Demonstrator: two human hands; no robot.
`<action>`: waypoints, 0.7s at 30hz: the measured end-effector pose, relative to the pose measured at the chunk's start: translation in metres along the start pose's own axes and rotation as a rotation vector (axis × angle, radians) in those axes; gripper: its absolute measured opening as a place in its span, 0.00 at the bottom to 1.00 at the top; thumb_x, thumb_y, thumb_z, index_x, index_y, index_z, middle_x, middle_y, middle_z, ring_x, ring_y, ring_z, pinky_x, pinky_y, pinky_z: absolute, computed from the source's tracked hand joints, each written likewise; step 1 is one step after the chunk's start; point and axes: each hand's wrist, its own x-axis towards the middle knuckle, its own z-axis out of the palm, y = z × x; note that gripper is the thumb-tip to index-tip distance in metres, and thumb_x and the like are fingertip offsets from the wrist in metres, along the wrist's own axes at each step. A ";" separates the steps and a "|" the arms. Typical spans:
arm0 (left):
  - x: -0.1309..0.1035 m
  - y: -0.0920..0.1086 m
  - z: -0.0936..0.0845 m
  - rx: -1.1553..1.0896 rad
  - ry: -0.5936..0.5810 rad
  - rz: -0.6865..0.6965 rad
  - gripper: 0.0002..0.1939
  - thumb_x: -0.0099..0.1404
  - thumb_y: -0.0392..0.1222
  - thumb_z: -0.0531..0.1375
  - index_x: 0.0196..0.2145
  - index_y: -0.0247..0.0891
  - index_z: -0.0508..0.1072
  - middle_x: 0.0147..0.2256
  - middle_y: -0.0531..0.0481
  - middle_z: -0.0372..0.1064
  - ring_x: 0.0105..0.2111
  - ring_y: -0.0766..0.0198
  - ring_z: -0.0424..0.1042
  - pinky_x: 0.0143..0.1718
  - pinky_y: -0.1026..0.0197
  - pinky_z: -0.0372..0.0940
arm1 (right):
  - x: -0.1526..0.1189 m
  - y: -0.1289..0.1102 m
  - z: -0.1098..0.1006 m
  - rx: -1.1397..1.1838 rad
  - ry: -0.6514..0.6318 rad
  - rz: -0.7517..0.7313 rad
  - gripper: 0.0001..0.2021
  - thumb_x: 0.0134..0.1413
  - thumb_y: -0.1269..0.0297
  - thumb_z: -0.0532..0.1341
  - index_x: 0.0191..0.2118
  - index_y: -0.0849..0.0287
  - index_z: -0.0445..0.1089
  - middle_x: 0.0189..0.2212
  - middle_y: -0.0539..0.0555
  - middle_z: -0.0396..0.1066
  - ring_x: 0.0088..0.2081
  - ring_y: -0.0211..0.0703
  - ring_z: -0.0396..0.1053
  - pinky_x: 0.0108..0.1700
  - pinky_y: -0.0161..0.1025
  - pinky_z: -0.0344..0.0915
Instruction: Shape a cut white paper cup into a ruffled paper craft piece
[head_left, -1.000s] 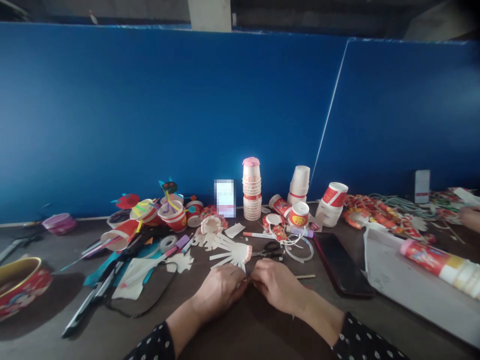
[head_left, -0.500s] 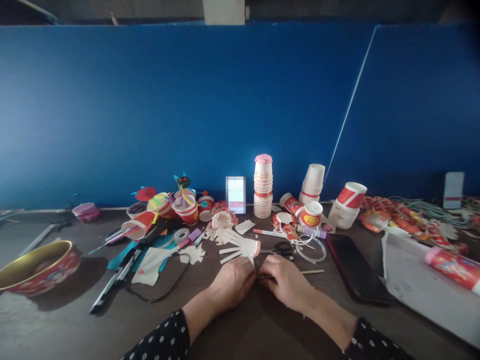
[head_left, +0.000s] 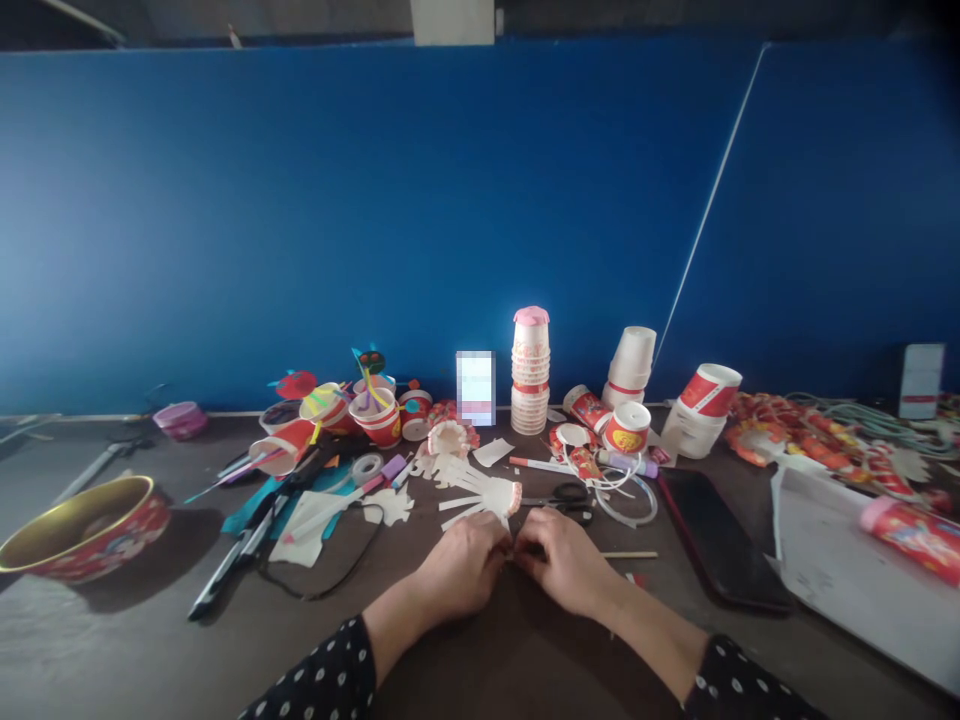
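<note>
My left hand [head_left: 466, 562] and my right hand [head_left: 562, 560] meet low over the dark table, fingertips almost touching. Both have their fingers curled and pinched; whatever lies between them is too small or hidden to name. Just beyond my left knuckles lies a paper cup cut into white strips [head_left: 480, 497], fanned out flat, its patterned rim turned to the right. Black-handled scissors [head_left: 568, 497] rest behind my right hand. A thin wooden stick [head_left: 630, 555] lies to the right of that hand, with a small red scrap [head_left: 635, 579] below it.
A tall stack of paper cups [head_left: 531, 395] stands at the back. A dark phone [head_left: 724, 540] and white sheet [head_left: 840, 570] lie right. Leftward are decorated cups [head_left: 379, 420], a utility knife [head_left: 229, 570], tape [head_left: 367, 468] and a gold-lined bowl [head_left: 97, 535].
My hands have drawn slightly closer together, the right one shifting a little. More of the stick and the red scrap shows beside it. The whole view has shifted slightly.
</note>
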 end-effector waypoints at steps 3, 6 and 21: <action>-0.001 -0.001 0.000 -0.033 0.037 0.028 0.05 0.53 0.30 0.57 0.29 0.36 0.67 0.29 0.50 0.66 0.30 0.63 0.65 0.32 0.64 0.59 | 0.001 -0.001 0.000 0.004 0.004 0.023 0.04 0.46 0.74 0.61 0.27 0.58 0.70 0.30 0.51 0.70 0.36 0.41 0.66 0.38 0.35 0.59; -0.001 -0.001 0.003 -0.056 0.060 0.035 0.04 0.55 0.30 0.56 0.26 0.36 0.66 0.28 0.50 0.66 0.30 0.63 0.65 0.32 0.65 0.59 | 0.001 -0.001 -0.001 0.003 0.001 0.033 0.04 0.45 0.75 0.61 0.26 0.59 0.70 0.30 0.51 0.69 0.36 0.41 0.65 0.38 0.35 0.59; -0.001 0.001 0.004 -0.073 0.061 -0.044 0.05 0.52 0.28 0.57 0.26 0.35 0.68 0.28 0.49 0.68 0.30 0.63 0.66 0.31 0.65 0.60 | 0.003 -0.002 0.002 -0.011 0.008 0.063 0.06 0.44 0.76 0.59 0.25 0.58 0.70 0.29 0.51 0.70 0.34 0.41 0.65 0.37 0.35 0.58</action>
